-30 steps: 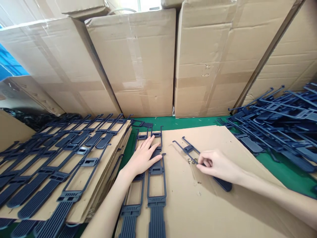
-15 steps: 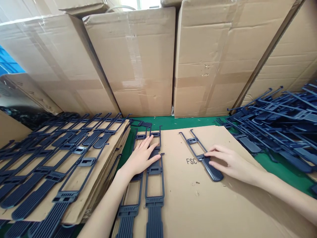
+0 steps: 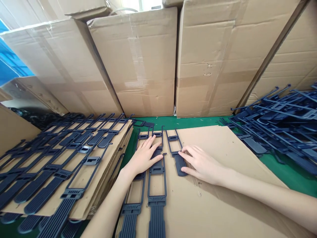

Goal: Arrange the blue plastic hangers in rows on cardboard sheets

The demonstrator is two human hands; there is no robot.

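Note:
Under my right hand (image 3: 200, 162) is a dark blue plastic frame piece with a ribbed paddle (image 3: 180, 165). My thumb and fingers grip the edges of that paddle as it lies on the cardboard sheet (image 3: 210, 211). My left hand (image 3: 145, 155) lies flat with fingers spread over similar pieces set in columns on the sheet's left side. One such frame piece (image 3: 157, 195) stretches below it toward me, and another piece (image 3: 133, 198) runs beside that one. The far pieces are partly covered by my left fingers.
To the left, a stack of cardboard sheets (image 3: 99, 191) carries rows of the same pieces. A tangled pile of pieces (image 3: 284, 122) lies at right on the green surface (image 3: 188, 121). Large taped cartons (image 3: 138, 66) line the back.
My right hand has moved left, bringing its frame piece close to the columns and turning it nearly straight. My left hand stays on the pieces; the view has shifted slightly.

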